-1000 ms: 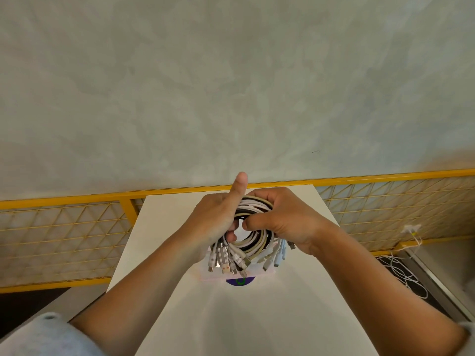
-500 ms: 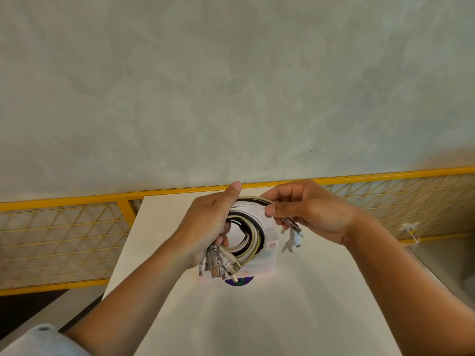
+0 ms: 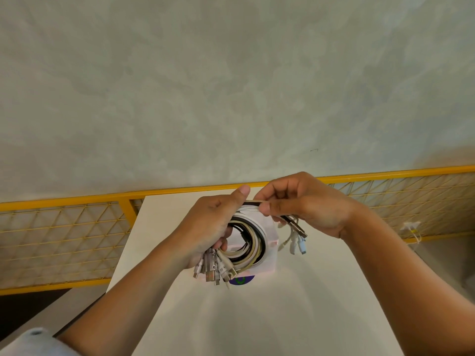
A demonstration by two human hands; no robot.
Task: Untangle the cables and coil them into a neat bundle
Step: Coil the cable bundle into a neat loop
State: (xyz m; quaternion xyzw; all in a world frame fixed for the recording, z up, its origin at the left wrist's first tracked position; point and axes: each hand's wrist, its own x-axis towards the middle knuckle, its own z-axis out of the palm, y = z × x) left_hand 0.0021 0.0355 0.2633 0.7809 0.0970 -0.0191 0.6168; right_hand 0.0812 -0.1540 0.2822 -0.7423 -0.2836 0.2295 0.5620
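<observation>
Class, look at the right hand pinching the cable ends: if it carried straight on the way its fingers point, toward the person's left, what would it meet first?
Most likely the left hand's raised thumb, gripping the black-and-white coiled cable bundle. The right hand nearly touches it, though depth is unclear.

both hands point(image 3: 210, 227) point(image 3: 308, 209) closed, raised

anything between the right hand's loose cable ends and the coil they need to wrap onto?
Nothing visible. The right hand pinches the loose cable ends just right of the coil, which the left hand grips. Only open air over the white table lies between them; the white box sits behind the coil.
</observation>
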